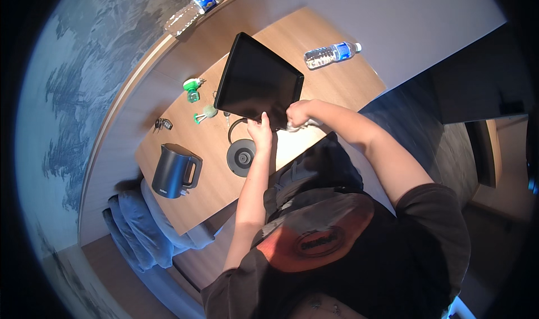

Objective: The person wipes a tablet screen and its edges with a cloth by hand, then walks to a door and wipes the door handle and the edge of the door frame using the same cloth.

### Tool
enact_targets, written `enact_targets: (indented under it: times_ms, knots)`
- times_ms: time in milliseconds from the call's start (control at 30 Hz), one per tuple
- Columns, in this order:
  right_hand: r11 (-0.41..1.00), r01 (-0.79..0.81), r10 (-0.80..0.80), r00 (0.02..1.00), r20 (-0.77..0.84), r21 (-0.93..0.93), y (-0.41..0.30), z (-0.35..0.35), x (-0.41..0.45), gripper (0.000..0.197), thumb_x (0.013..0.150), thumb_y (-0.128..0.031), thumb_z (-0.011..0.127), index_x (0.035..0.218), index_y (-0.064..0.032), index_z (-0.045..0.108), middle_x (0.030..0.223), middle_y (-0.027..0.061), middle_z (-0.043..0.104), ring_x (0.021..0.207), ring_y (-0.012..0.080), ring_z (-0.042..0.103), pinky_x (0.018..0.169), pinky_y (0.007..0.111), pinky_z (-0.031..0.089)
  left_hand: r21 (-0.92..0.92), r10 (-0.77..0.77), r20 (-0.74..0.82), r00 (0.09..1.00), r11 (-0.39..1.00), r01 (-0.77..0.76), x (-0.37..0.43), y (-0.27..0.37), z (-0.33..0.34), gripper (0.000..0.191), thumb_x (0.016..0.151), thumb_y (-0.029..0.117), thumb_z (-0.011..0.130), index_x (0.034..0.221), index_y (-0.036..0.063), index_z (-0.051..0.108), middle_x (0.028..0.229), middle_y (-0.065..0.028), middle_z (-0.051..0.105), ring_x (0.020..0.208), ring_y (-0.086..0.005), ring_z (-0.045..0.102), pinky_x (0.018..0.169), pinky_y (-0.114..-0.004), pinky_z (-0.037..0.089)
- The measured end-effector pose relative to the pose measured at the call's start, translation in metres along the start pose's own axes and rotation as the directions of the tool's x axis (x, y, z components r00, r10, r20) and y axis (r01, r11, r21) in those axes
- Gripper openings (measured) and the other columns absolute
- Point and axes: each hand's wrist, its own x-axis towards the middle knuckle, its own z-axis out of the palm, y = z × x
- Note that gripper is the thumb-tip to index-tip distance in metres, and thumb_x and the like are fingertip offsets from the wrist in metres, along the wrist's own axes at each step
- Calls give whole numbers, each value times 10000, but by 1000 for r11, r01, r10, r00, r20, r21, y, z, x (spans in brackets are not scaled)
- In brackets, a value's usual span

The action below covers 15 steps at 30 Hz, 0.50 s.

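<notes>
A black rectangular tray (pixel 261 77) is tilted up over the wooden table (pixel 219 192). My left hand (pixel 261 131) grips its near edge, thumb on the upper face and fingers behind. At the tray's right edge, my right hand (pixel 299 113) is curled around a crumpled white cloth or tissue (pixel 304 126). The cloth hangs below my fist, and I cannot tell whether it touches the tray. Beside my left wrist lies a round black kettle base (pixel 241 157), its cord (pixel 230 130) curving up towards the tray.
A dark electric kettle (pixel 176 171) stands at the left. Near the back edge are keys (pixel 163 124), a green-and-white plug-in liquid vaporizer (pixel 193 90) and a small green-and-white item (pixel 206 113). One plastic bottle (pixel 332 55) lies on the table, another (pixel 198 8) on the ledge.
</notes>
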Motion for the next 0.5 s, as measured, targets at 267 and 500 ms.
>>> enact_targets:
  times_ms: [267,500]
  knots:
    - [821,-8,111,983,-146,571,46,-22,-29,345,687,-131,510,1015,-39,564,919,94,597,822,186,565,737,301,444,-37,59,-40,997,997,-60,19,-3,6,223,799,-12,523,1012,-58,477,948,-107,576,827,-161,559,764,-266,435]
    - [149,284,327,890,-318,947,52,15,-50,485,734,-65,569,1190,-42,402,1049,92,519,920,162,520,786,277,431,-297,-255,-110,961,931,213,29,-18,7,292,828,-49,454,1111,17,425,1006,-88,530,824,-153,559,649,-229,481]
